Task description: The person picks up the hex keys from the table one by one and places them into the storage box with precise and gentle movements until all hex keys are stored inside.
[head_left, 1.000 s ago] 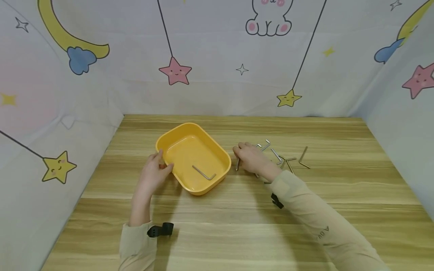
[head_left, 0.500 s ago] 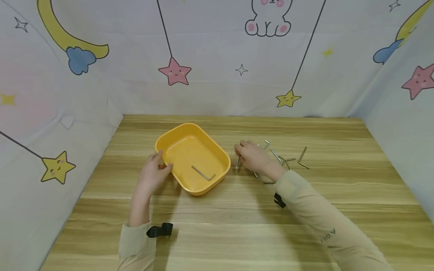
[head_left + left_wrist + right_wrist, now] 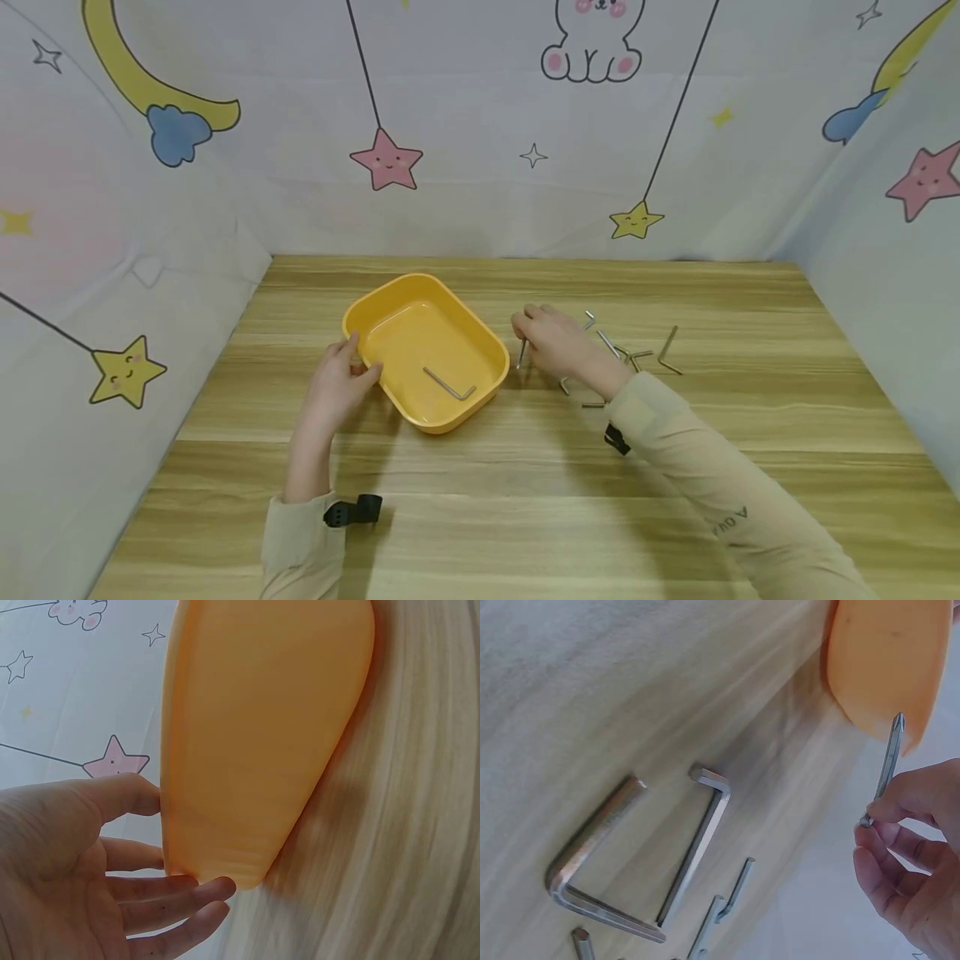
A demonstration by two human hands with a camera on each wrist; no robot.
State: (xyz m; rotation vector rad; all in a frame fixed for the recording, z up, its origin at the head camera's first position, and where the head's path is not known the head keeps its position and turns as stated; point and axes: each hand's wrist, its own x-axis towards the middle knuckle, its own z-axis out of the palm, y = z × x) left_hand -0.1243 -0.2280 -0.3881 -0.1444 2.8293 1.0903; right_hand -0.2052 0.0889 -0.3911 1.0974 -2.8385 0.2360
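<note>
My left hand holds the near-left rim of a yellow plastic tray; in the left wrist view the thumb and index finger reach its rim while the other fingers lie against the outer wall. One silver hex key lies inside the tray. Just right of the tray, my right hand pinches another hex key between thumb and fingertips, and its long arm points toward the tray with a cross-shaped tip. Part of this key is hidden by the fingers.
Several loose L-shaped hex keys lie on the wooden table around and beyond the right hand, among them a brassy one and a silver one. White cloth walls with printed stars enclose the table at the back and sides.
My right hand has shifted slightly up and toward the tray, and the pinched hex key has moved with it. The left hand and tray stay put.
</note>
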